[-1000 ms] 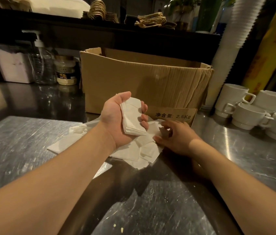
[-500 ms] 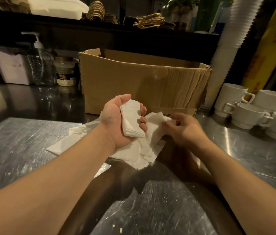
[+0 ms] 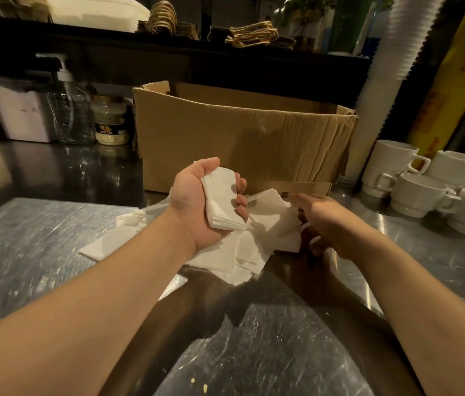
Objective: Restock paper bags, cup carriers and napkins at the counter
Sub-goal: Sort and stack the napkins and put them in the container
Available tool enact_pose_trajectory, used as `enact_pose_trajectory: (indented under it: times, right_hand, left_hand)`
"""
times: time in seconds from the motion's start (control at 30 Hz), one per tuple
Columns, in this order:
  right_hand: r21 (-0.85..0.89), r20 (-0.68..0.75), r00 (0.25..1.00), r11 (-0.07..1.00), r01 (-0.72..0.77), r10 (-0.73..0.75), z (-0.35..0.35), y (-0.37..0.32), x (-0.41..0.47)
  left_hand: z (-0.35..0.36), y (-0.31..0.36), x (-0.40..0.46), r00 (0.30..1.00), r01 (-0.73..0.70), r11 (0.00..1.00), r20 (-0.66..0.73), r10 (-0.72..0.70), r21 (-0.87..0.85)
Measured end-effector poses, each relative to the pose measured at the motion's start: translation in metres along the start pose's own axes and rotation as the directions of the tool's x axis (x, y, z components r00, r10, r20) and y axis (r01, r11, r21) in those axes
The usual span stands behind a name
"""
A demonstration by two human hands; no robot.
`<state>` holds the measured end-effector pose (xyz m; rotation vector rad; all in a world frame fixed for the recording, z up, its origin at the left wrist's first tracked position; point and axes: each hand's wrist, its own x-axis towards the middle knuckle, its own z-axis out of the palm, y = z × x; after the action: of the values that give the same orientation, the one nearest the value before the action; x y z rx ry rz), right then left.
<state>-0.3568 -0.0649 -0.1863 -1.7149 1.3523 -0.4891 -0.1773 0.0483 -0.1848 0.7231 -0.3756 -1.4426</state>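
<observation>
Left hand [image 3: 197,207]: palm up above the counter; we see its curled fingers and thumb holding a neat stack of folded napkins [image 3: 221,200].
Right hand [image 3: 328,221]: just right of the left; it lifts one loose napkin [image 3: 271,217] by its edge, though we cannot see the fingertips clearly.
Napkin pile [image 3: 234,252]: scattered white sheets on the steel counter [image 3: 40,252], under both hands, near the middle.
Cardboard box [image 3: 240,138]: open-topped, just behind the pile.
White cups [image 3: 419,192]: stacked toward the counter's right edge.
Pump bottle [image 3: 70,107] and jar [image 3: 110,120]: left of the box, at the back.
</observation>
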Motion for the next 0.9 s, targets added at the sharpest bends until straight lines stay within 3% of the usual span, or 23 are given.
enact_pose_trajectory:
  times: [0.1,0.2,0.4,0.6,0.63,0.7,0.77,0.9]
  right_hand:
    - [-0.241,-0.095,0.986,0.964,0.114,-0.140,0.000,0.005,0.009]
    - [-0.447,-0.070,0.963,0.871,0.201,-0.258,0.001,0.012,0.018]
    - [-0.518,-0.107,0.883,0.783,0.343,-0.457,0.014,0.024,0.027]
    - [-0.554,-0.148,0.836,0.744,0.372,-0.528,0.017,0.022,0.024]
    - [-0.485,-0.181,0.840,0.789,0.377,-0.512,0.015,0.018,0.022]
    - [-0.112,-0.236,0.877,0.908,0.404,-0.419,0.010,0.012,0.014]
    - [0.282,-0.208,0.939,0.902,0.327,-0.275,0.005,0.004,0.006]
    - [0.393,-0.106,0.989,0.909,0.137,-0.103,0.001,0.001,0.002]
  left_hand:
    - [0.001,0.000,-0.001,1.000,-0.002,1.000,0.000,0.002,-0.001]
    - [0.001,-0.001,-0.001,1.000,-0.003,1.000,-0.011,0.003,0.017]
    - [0.003,-0.002,-0.001,1.000,-0.005,0.999,-0.013,0.005,0.037]
    - [0.003,-0.003,-0.001,1.000,-0.001,0.999,-0.009,0.002,0.038]
    - [0.002,-0.003,-0.001,1.000,-0.004,0.999,-0.009,0.004,0.038]
    - [0.003,-0.002,-0.001,1.000,-0.007,0.999,-0.011,0.007,0.040]
    - [0.003,-0.002,-0.001,1.000,-0.007,0.999,-0.006,0.008,0.035]
    - [0.003,-0.002,-0.001,1.000,-0.007,0.999,-0.014,0.008,0.039]
